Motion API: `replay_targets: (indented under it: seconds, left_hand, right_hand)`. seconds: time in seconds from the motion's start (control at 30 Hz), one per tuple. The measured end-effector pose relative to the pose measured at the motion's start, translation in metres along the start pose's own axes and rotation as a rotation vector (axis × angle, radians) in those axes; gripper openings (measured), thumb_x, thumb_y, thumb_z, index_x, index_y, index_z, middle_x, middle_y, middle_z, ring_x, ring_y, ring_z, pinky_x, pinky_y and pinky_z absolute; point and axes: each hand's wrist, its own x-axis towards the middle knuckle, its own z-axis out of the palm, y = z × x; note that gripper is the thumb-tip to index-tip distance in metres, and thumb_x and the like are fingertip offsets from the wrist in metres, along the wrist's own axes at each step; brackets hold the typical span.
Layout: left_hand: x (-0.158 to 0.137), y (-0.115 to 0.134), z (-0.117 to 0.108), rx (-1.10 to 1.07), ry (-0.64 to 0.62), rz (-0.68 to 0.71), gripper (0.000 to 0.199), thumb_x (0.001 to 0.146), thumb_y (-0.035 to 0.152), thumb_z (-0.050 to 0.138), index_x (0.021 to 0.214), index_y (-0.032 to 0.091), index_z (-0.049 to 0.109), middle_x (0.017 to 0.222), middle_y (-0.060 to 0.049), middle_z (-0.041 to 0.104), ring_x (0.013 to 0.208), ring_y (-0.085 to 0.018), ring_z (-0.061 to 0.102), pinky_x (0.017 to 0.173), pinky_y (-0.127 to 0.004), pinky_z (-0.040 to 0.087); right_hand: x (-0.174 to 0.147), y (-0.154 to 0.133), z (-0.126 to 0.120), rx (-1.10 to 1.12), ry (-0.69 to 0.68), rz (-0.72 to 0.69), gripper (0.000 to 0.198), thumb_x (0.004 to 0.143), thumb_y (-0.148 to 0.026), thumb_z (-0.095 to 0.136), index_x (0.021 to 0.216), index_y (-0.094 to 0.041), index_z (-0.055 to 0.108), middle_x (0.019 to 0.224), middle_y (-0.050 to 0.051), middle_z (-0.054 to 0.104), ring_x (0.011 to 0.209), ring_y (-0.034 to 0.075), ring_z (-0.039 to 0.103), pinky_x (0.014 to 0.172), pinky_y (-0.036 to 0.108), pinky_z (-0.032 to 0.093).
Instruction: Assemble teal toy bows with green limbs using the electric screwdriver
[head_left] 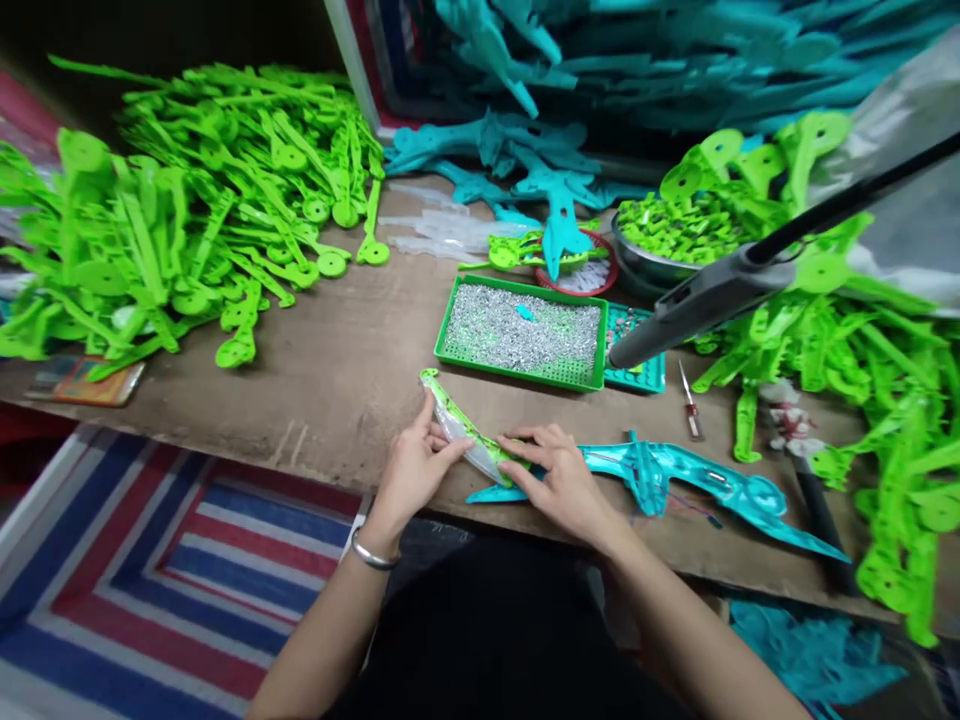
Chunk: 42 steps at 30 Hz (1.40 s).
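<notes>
A slim bright green plastic part [491,455] lies slantwise between my hands at the table's front edge. Alongside it sits a clear, blade-shaped plastic piece [459,430]. My left hand [411,465] pinches the clear piece and the green part between thumb and fingers. Near the lower end, my right hand [562,478] grips the green part with thumb and fingertips. Under and beyond the right hand stretches a teal bow-shaped plastic shell [679,465], its hollow side up with thin wires showing. The part's lower end is partly hidden by my fingers.
A green tray [517,374] of small silvery pieces lies ahead. Green parts are heaped left [247,170] and right [900,450]. A screwdriver [691,418] and a wrapped-head hammer [791,425] lie to the right. A grey rod-like tool [690,305] slants in above.
</notes>
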Motion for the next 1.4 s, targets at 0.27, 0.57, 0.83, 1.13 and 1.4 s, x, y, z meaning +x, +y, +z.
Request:
replay_targets:
  seconds: [0.27, 0.57, 0.83, 1.13, 1.4]
  left_hand:
    - [0.001, 0.010, -0.004, 0.253, -0.062, -0.003, 0.100, 0.078, 0.050, 0.069, 0.158, 0.016, 0.018, 0.075, 0.003, 0.066, 0.064, -0.016, 0.065, 0.066, -0.027, 0.053]
    - [0.004, -0.004, 0.001, 0.258, -0.032, -0.004, 0.105, 0.077, 0.057, 0.067, 0.158, 0.015, 0.015, 0.075, 0.004, 0.065, 0.065, -0.016, 0.064, 0.069, -0.029, 0.053]
    - [0.019, 0.032, -0.019, 0.614, 0.151, 0.289, 0.056, 0.088, 0.053, 0.058, 0.131, 0.017, 0.061, 0.070, 0.000, 0.064, 0.062, -0.018, 0.060, 0.066, -0.031, 0.049]
    - [0.176, 0.125, 0.016, 0.789, 0.229, 0.700, 0.029, 0.086, 0.010, 0.052, 0.110, 0.014, 0.067, 0.108, -0.012, 0.067, 0.104, -0.023, 0.061, 0.097, -0.036, 0.047]
    - [0.228, 0.112, -0.050, 0.835, 0.629, 0.275, 0.040, 0.085, 0.020, 0.057, 0.124, 0.010, 0.055, 0.131, -0.024, 0.056, 0.127, -0.038, 0.047, 0.103, -0.052, 0.039]
  right_hand:
    - [0.002, -0.010, -0.001, 0.024, -0.052, 0.153, 0.032, 0.089, -0.038, 0.066, 0.118, -0.026, 0.072, 0.118, 0.008, 0.069, 0.108, 0.027, 0.058, 0.099, 0.053, 0.042]
    - [0.006, -0.015, 0.002, 0.064, -0.050, 0.255, 0.034, 0.080, -0.041, 0.077, 0.111, -0.030, 0.075, 0.114, 0.005, 0.071, 0.108, 0.028, 0.058, 0.104, 0.058, 0.037]
    - [0.004, -0.013, 0.001, 0.061, -0.035, 0.224, 0.033, 0.082, -0.041, 0.074, 0.112, -0.028, 0.075, 0.112, 0.006, 0.071, 0.107, 0.027, 0.059, 0.102, 0.055, 0.038]
    - [-0.001, -0.013, 0.000, 0.087, 0.035, 0.173, 0.027, 0.090, -0.039, 0.065, 0.112, -0.026, 0.074, 0.114, 0.006, 0.071, 0.108, 0.026, 0.060, 0.105, 0.053, 0.038]
    - [-0.001, 0.003, 0.001, 0.084, 0.048, 0.064, 0.027, 0.094, -0.036, 0.058, 0.112, -0.021, 0.071, 0.112, 0.010, 0.071, 0.107, 0.026, 0.064, 0.104, 0.054, 0.042]
